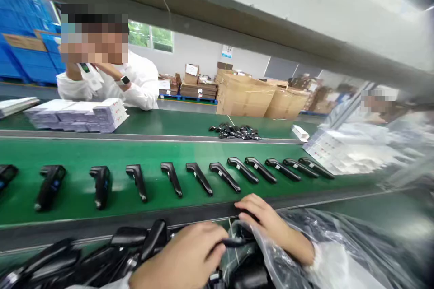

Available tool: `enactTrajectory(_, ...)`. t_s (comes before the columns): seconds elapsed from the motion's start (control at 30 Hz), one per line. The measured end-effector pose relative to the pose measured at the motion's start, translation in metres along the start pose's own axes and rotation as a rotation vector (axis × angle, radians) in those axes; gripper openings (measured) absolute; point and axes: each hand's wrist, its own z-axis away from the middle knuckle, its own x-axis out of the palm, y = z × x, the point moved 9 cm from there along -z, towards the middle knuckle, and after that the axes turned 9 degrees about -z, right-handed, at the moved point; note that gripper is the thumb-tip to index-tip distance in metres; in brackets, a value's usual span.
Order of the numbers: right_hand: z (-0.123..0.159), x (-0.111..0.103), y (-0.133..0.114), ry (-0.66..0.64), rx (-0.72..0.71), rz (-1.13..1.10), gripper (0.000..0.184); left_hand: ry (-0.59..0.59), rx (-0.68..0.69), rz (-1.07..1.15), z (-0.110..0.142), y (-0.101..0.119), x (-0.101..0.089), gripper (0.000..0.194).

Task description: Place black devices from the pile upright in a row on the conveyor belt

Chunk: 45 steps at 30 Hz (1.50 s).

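**Row of black devices (200, 179) spans the green belt (84, 150)**

At far left, the frame cuts off one device; below, a dark pile (50, 257) blurs together. The left hand (183, 255) curls around a slim black piece (235, 242), partly hidden. The right hand (267, 221) is half-curled over the clear bag (283, 253); its grip I cannot tell. Farther right, white boxes (352, 146) smear out of focus
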Motion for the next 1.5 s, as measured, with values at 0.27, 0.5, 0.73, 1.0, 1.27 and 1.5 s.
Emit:
enactTrajectory(0.27,-0.057,-0.003,-0.025,-0.023,0.108,-0.507,0.05,0.179,-0.199,0.595,-0.041,-0.048,-0.024,0.029)
enactTrajectory(0.5,-0.063,-0.018,-0.055,-0.258,0.041,-0.005,0.022,0.167,-0.146,0.036,-0.044,-0.017,-0.032,0.022)
enactTrajectory(0.73,-0.047,-0.051,0.07,0.146,0.427,0.176,0.019,-0.115,-0.208,-0.772,0.016,-0.059,-0.029,0.032)
enactTrajectory(1.0,-0.058,-0.035,0.095,0.083,0.459,0.621,0.032,0.013,-0.217,-0.481,0.003,-0.06,-0.036,0.023)
enactTrajectory(1.27,-0.06,-0.014,0.034,0.236,0.6,-0.423,0.055,0.542,0.0,-0.17,-0.034,-0.039,-0.058,0.011)
enactTrajectory(1.5,-0.064,-0.007,0.031,0.318,0.545,-0.727,0.043,0.19,-0.039,-0.524,-0.035,-0.006,-0.023,0.038)
